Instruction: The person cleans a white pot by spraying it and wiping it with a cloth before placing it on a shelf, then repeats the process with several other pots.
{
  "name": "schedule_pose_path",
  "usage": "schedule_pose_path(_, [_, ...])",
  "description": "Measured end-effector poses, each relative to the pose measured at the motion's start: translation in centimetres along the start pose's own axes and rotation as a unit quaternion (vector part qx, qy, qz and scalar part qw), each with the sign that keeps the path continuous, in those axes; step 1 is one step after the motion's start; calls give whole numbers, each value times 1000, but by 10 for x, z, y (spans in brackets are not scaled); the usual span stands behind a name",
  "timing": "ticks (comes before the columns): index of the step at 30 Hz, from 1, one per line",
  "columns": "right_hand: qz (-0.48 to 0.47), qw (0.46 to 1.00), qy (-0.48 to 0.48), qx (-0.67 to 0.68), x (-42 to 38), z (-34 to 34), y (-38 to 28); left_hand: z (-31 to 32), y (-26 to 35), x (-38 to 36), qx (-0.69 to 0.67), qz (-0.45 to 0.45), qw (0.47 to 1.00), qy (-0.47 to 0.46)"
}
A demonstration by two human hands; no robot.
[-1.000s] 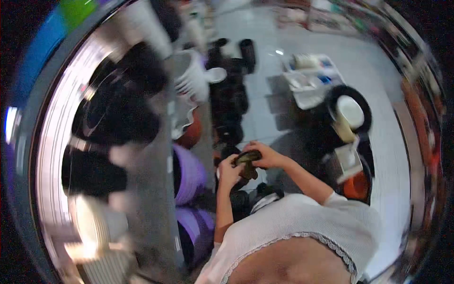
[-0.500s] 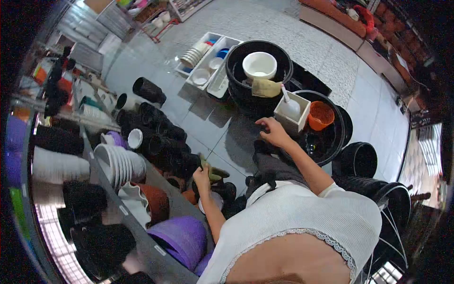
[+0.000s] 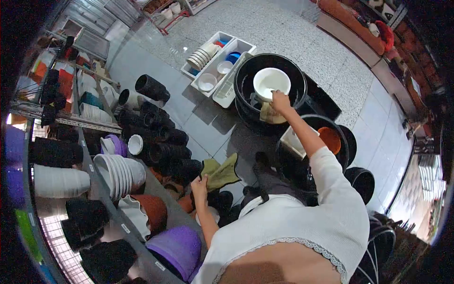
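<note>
My left hand (image 3: 199, 185) is closed on a corner of an olive-green cloth (image 3: 221, 171), which hangs beside the stacked black pots (image 3: 182, 171). Stretched out forward, my right hand (image 3: 280, 101) is at the near rim of a white bowl (image 3: 272, 81); its fingers look closed there, but whether they grip the rim cannot be made out. The bowl is at the top of a large black tub (image 3: 299, 71). Just below my right hand, a beige cloth (image 3: 273, 114) drapes over the tub's near edge.
White trays (image 3: 212, 62) with cups stand left of the tub. A second black tub (image 3: 344, 135) holds a square cream pot (image 3: 294, 142) and an orange pot (image 3: 329, 138). Shelves on the left carry white pots (image 3: 120, 171) and a purple pot (image 3: 177, 248). Grey tiles (image 3: 208, 125) lie between.
My right hand has moved forward from beside the square pot to the white bowl. My left hand has lifted the green cloth, which now hangs more spread out. The view has shifted slightly.
</note>
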State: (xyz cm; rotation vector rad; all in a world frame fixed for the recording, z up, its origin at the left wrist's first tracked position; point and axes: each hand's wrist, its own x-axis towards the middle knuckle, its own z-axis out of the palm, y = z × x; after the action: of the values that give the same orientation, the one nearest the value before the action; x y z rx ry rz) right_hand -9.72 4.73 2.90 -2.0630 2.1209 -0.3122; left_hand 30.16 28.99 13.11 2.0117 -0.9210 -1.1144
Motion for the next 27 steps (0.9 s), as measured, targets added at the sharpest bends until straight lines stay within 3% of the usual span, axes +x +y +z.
schedule_pose_path(3, [-33, 998, -32, -43, 34, 40, 12, 19, 11, 20, 22, 0, 1000, 19])
schedule_pose_path(6, [-53, 982, -181, -34, 51, 55, 18, 32, 17, 45, 59, 12, 998, -10])
schedule_pose_path(7, [-37, 981, -188, -12, 55, 62, 17, 37, 27, 48, 73, 12, 997, -29])
schedule_pose_path(10, [-62, 985, -162, -9, 52, 67, 20, 61, 85, 36, 22, 21, 999, -14])
schedule_pose_path(14, [-81, 991, -109, -14, 49, 51, 24, 73, 91, 55, 55, 25, 997, -42])
schedule_pose_path(20, [0, 992, 44, 119, 71, -8, 26, 78, 92, 73, 70, 33, 997, -27])
schedule_pose_path(22, [68, 962, 77, 252, 67, -52, 11, 75, 85, 81, 91, 44, 995, -4])
schedule_pose_path(23, [34, 947, 102, 303, 65, -57, 11, 72, 83, 84, 83, 52, 995, 0])
schedule_pose_path(26, [69, 906, 80, 409, 29, -101, -32, 53, 78, 97, 86, 95, 991, 25])
schedule_pose_path(27, [78, 898, 19, 433, 13, -107, -47, 43, 74, 104, 106, 124, 986, 39])
